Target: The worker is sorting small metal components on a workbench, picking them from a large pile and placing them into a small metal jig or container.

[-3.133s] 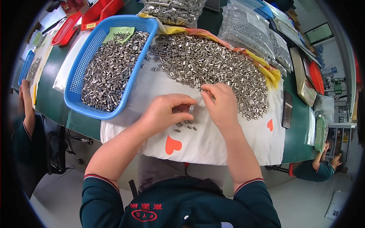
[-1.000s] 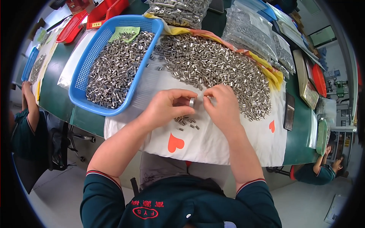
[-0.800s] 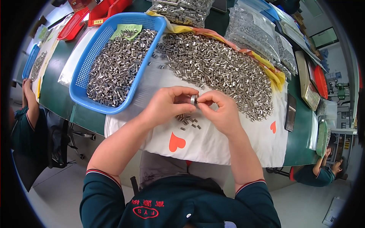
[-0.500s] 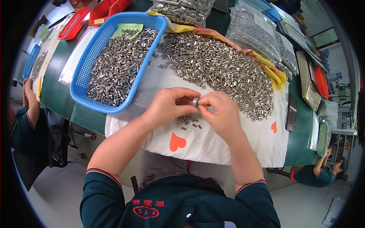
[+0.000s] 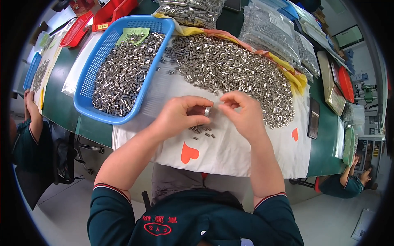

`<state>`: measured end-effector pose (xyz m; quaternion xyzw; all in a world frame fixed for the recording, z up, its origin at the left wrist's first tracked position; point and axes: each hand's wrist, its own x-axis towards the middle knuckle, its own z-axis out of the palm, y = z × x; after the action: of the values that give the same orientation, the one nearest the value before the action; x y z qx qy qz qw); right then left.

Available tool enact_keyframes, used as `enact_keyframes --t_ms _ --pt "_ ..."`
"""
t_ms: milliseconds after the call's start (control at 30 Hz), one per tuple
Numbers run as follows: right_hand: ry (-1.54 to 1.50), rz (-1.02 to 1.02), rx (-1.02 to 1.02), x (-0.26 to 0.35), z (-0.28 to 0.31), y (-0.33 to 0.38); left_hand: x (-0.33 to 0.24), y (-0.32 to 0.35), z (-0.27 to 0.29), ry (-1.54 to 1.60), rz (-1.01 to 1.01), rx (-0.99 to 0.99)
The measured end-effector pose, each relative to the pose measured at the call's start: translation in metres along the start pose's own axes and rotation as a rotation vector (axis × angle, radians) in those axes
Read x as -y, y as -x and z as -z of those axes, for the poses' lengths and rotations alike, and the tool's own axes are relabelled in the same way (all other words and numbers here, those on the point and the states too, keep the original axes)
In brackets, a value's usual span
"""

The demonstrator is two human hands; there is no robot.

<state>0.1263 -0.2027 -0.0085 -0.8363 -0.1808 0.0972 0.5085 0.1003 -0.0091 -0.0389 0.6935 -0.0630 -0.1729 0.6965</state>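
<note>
My left hand (image 5: 180, 114) pinches a small silver metal ring (image 5: 207, 111) between thumb and fingertips, above the white cloth (image 5: 230, 153). Just to its right, my right hand (image 5: 245, 115) is raised with its fingers curled and slightly apart; nothing shows in them, and it no longer touches the ring. Below the left fingertips lies a small group of loose metal sleeves (image 5: 196, 138), partly covered by that hand. Beyond both hands spreads a large heap of short silver metal sleeves (image 5: 234, 65).
At the left stands a blue plastic basket (image 5: 146, 93) full of sleeves. A yellow and orange cloth strip (image 5: 269, 55) borders the heap. Clear bags (image 5: 269, 28) of metal parts lie behind it. A phone (image 5: 313, 118) rests at the right. Other people (image 5: 30, 139) sit at both sides.
My right hand has come away from the ring, opening a gap to the right. My left hand keeps hold of the ring and has shifted slightly left. The whole view has shifted a little.
</note>
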Motion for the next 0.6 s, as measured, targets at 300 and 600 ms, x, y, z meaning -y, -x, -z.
enact_keyframes --t_ms 300,600 --pt "0.689 0.255 -0.324 -0.015 -0.022 -0.011 -0.009 -0.001 0.000 -0.005 0.065 0.037" --pt "0.744 0.231 -0.159 -0.011 -0.021 -0.001 -0.003 -0.001 0.000 0.047 0.023 0.003"
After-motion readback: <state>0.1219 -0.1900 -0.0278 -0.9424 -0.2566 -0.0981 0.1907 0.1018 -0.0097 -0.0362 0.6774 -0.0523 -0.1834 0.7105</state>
